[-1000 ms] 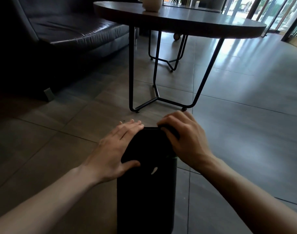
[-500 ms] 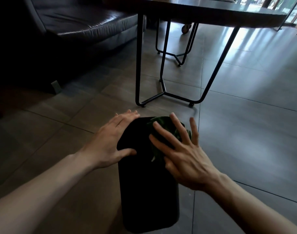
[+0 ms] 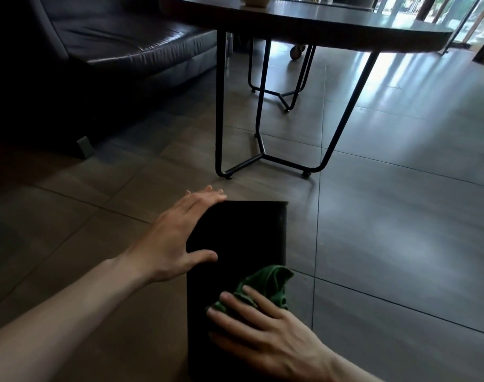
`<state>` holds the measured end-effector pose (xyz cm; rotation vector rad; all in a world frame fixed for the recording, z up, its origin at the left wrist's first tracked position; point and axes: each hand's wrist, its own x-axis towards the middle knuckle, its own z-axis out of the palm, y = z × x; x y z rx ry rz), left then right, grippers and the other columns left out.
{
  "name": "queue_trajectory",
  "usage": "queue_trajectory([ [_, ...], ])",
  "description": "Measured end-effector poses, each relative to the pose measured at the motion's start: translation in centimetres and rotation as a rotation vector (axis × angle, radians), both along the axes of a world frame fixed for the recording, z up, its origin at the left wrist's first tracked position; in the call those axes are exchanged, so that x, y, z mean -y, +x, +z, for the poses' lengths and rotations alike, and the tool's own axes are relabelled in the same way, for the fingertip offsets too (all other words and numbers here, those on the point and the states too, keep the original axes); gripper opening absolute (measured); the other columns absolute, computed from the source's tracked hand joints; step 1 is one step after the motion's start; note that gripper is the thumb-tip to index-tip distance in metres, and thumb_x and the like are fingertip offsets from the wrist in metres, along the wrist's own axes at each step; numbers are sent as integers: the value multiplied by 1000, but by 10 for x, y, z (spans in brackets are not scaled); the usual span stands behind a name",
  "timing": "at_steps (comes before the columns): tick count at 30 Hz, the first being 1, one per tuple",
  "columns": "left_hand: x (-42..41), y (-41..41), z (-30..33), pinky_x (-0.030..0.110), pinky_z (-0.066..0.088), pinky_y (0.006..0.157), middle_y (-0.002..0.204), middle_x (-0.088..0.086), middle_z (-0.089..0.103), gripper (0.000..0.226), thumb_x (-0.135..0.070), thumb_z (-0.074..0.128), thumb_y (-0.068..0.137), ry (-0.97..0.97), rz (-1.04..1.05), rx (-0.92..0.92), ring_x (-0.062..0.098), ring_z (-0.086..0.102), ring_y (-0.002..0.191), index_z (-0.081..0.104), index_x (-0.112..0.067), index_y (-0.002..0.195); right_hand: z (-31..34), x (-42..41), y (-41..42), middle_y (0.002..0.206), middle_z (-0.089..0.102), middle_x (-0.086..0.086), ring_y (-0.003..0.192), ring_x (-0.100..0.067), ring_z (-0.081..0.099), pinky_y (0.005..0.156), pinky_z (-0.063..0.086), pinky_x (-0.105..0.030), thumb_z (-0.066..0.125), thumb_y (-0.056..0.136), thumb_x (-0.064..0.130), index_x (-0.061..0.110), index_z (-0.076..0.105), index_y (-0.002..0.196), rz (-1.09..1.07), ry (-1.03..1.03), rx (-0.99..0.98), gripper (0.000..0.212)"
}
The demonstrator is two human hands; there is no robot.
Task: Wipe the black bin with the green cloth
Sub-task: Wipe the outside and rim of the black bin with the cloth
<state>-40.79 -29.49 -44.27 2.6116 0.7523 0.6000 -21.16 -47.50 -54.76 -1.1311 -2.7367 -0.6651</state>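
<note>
Right hand (image 3: 268, 337) flat, fingers spread, pressing green cloth (image 3: 265, 288) onto black bin (image 3: 235, 235), left hand (image 3: 174, 238) open, bracing its side

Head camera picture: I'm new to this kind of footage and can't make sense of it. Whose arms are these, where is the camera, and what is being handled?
There is no machine here. A person wears one wide-angle camera on the head, looking forward and down, so the two bare arms coming in from the bottom are the person's own.

The dark upright box in the middle is a black bin standing on a tiled floor. The left hand lies flat against the bin's upper left edge, apparently steadying it. The right hand presses a green cloth onto the bin's top surface with spread fingers; it is pressing rather than gripping.

Behind the bin stands a round table on thin black metal legs, with a pale pot on it, cut off by the frame. A dark sofa sits at upper left.
</note>
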Motion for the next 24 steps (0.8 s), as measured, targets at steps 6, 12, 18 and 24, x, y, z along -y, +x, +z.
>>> queue_trajectory([
  [6, 4, 0, 3, 32, 14, 126, 157, -11, 39, 96, -20, 89, 69, -16, -14, 23, 2, 20, 152, 39, -20, 151, 52, -44, 20, 163, 40, -7, 153, -33, 34, 119, 35, -58, 54, 106, 23, 23, 55, 148, -260, 65, -369, 42],
  [12, 4, 0, 4, 39, 17, 125, 158, -9, 38, 94, -17, 87, 70, -48, -4, 17, 5, 20, 152, 38, -20, 151, 37, -49, 6, 166, 33, -13, 156, -37, 24, 123, 28, -58, 54, 106, 23, 15, 50, 151, -317, 103, -370, 46],
  [18, 7, -1, 1, 29, 10, 126, 157, -14, 37, 98, -25, 90, 70, -43, -33, 26, -1, 16, 152, 36, -25, 151, -47, 25, -11, 170, 11, -21, 158, -36, 11, 122, 31, -35, 62, 98, 47, 18, 28, 158, -111, 128, 180, 75],
  [24, 8, -3, 0, 31, 12, 126, 157, -13, 38, 97, -24, 90, 69, -37, -29, 37, -1, 17, 152, 37, -24, 151, 32, -16, 27, 167, 30, -9, 154, -37, 27, 118, 34, -56, 53, 105, 25, 26, 41, 156, -278, 122, -284, 52],
])
